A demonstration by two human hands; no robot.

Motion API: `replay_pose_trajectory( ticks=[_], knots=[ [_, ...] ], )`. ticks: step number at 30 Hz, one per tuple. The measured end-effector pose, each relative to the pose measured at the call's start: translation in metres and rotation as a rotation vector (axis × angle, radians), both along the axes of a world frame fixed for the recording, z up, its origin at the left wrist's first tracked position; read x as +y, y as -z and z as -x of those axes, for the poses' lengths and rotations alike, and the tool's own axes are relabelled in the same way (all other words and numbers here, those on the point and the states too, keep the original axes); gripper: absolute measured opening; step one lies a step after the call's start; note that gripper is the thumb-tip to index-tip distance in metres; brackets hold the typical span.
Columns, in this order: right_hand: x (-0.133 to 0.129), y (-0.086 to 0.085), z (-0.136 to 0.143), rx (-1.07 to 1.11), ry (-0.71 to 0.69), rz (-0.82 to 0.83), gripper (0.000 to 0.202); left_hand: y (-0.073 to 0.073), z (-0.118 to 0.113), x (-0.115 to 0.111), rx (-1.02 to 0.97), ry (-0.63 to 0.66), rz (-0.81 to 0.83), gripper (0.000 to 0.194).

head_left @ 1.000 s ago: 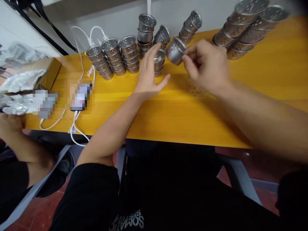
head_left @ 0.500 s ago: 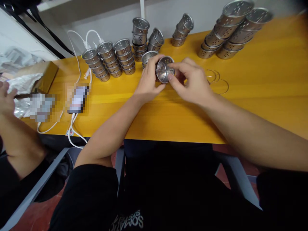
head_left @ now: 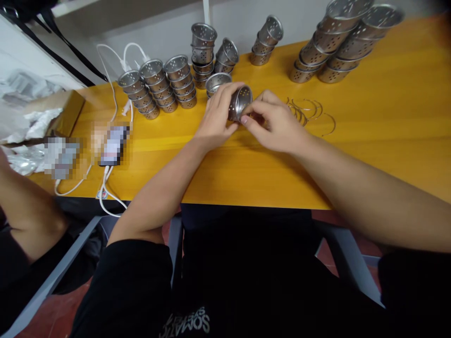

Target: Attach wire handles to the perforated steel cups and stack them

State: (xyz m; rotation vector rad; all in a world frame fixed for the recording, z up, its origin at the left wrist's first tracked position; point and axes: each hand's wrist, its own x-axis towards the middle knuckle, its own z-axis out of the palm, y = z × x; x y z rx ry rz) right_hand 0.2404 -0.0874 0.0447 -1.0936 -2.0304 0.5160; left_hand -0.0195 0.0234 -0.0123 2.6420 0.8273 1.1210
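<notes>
A perforated metal cup [head_left: 241, 103] is held tilted above the table, its opening turned to the right. My left hand [head_left: 217, 115] wraps round its left side. At the cup's right rim, the thumb and index finger of my right hand [head_left: 269, 119] are pinched together; whatever is between them is too small to make out. Just behind my left hand stands another metal cup [head_left: 217, 80]. Several thin curved wires [head_left: 299, 112] lie on the table to the right, partly behind my right hand.
Stacks of perforated cups [head_left: 153, 82] line the back left, with a short stack [head_left: 267, 41] at the centre and tall stacks [head_left: 327, 40] at the right. A phone [head_left: 114, 145] with white cables lies left on the yellow table [head_left: 394, 155]. Another person's arm [head_left: 30, 206] is at far left.
The cup has turned so that its opening faces more to the right. My right fingers have moved slightly left and down to its rim, uncovering more wires. The other person's hand has left view.
</notes>
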Motion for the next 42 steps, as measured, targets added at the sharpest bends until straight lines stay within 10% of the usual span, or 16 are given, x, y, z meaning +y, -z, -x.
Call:
replay_pose_trajectory(
  ticks=[18,34,42],
  knots=[
    [0.017,0.003,0.005,0.475,-0.035,0.248,0.091,-0.029,0.003,-0.023,0.102,-0.036,0.028,0.086],
    [0.013,-0.009,-0.001,0.440,-0.031,0.317,0.080,-0.022,0.002,-0.006,0.014,0.033,0.037,0.078],
    [0.026,0.008,-0.020,0.207,0.119,0.038,0.068,-0.027,0.022,0.000,-0.015,-0.063,0.012,0.088]
  ],
)
